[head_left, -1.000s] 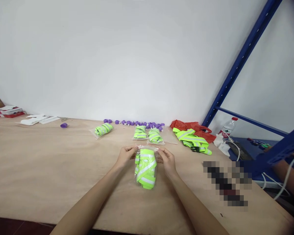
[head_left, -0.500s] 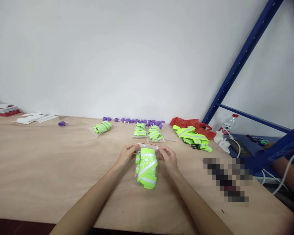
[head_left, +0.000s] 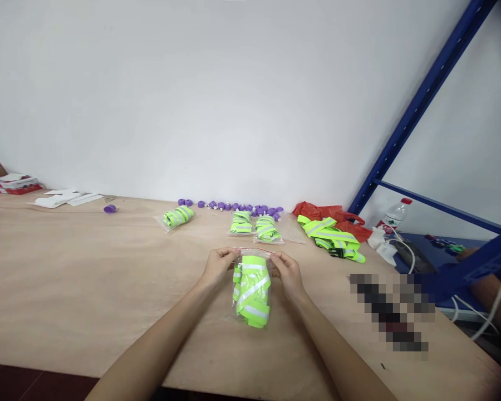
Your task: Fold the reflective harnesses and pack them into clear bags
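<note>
A clear zip bag (head_left: 235,301) hangs upright between my hands, with a folded neon-yellow reflective strap (head_left: 254,289) inside it. My left hand (head_left: 218,267) pinches the bag's upper left corner, while my right hand (head_left: 288,272) pinches the upper right corner. The red seal line runs along the top between them. Beyond my hands lie two bagged straps (head_left: 267,229) side by side, and another bagged strap (head_left: 178,217) rests farther left. Loose reflective straps (head_left: 332,236) with a black buckle are heaped to the right.
Several purple caps (head_left: 259,210) line the wall. A red plastic bag (head_left: 317,211) lies behind the loose straps. At right stand a blue metal frame (head_left: 426,97) and a bottle (head_left: 394,216); a person's arm (head_left: 490,295) shows past the frame. White papers (head_left: 60,197) lie at left.
The view has shifted slightly, so the scene sits a little to the right. Both hands keep hold of the bag's top corners.
</note>
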Demonstrator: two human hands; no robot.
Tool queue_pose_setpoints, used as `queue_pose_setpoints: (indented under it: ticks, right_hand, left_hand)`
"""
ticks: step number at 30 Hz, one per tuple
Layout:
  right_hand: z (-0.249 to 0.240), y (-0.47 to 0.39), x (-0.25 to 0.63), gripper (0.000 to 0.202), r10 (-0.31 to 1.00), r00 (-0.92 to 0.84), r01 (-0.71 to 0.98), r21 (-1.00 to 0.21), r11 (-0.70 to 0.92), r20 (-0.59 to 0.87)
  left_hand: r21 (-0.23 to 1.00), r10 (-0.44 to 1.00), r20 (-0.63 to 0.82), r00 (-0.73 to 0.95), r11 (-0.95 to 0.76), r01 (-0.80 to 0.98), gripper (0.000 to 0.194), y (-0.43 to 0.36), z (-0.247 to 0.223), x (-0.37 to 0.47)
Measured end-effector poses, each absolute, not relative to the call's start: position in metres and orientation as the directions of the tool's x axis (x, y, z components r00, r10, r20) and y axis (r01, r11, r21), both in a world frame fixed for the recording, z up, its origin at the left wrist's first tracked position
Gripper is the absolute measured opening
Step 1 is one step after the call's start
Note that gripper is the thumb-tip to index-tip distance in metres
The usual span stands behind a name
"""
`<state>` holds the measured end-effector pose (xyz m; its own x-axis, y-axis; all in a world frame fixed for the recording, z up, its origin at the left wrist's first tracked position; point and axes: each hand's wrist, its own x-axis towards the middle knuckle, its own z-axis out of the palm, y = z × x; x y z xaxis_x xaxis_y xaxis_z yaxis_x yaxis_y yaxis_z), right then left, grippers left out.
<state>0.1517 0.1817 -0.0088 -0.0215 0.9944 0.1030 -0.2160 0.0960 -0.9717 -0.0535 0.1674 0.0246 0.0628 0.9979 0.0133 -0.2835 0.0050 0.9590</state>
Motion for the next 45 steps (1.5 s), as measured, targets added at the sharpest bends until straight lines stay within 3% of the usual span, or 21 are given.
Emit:
queue_pose_setpoints:
  ticks: [10,17,29,45]
  right_hand:
    - [-0.001,0.178,0.150,0.042,0.994,-0.010,-0.189,-0.977,0.102,0.106]
    - [-0.005,0.181,0.151,0.041,0.994,0.046,-0.196,-0.975,0.106,0.099]
    - [-0.010,0.182,0.154,0.042,0.996,0.084,-0.223,-0.974,0.042,0.024]
    - [-0.007,0.181,0.152,0.047,0.992,0.127,-0.188,-0.981,0.039,0.015]
  left_hand:
    - [0.959,0.998,-0.013,0.057,0.029,-0.282,0.039,0.170,0.019,-0.054]
    - [0.889,0.995,-0.081,0.064,0.101,-0.448,0.039,0.176,0.008,-0.055]
    - [0.902,0.994,-0.111,0.011,0.106,-0.418,0.046,0.181,0.003,-0.060]
    - [0.883,0.988,-0.156,0.013,0.146,-0.447,0.030,0.181,0.001,-0.058]
